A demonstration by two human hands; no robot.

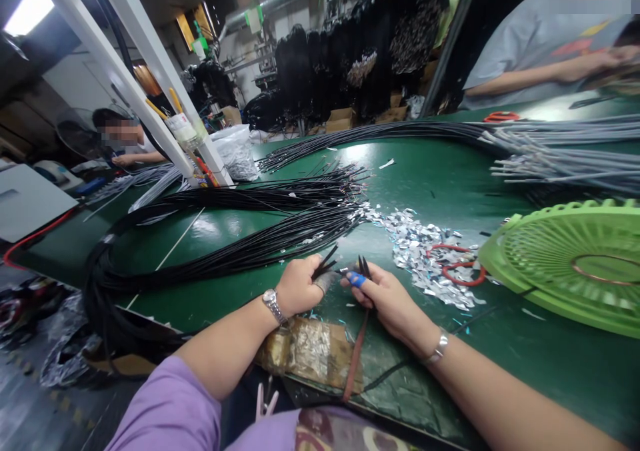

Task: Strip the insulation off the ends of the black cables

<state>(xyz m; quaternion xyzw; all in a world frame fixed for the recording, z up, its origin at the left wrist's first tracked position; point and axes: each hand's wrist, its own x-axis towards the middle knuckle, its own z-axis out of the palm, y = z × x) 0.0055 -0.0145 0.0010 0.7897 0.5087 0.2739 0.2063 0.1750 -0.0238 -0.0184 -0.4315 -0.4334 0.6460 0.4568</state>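
Note:
My left hand (303, 279), with a watch on its wrist, is closed around several short black cable ends (326, 264) that fan out toward the right. Opposite it, my right hand (376, 287) is closed too, with blue tape (356, 279) around a finger. Two dark narrow tips (363, 266) stick up from its grip; whether they are cable ends or a tool is unclear. A small dark piece with a pale end spans the narrow gap between the hands. Below the right hand, a reddish-brown strip (354, 364) runs down over a taped cardboard pad (320, 348).
Bundles of black cable (235, 244) curve across the green table (545, 378) on the left. White and blue scraps (420, 251) lie beyond my hands, beside red-handled scissors (465, 274) and a green fan cover (575, 258). Grey cables (545, 161) and a co-worker (540, 51) are at right.

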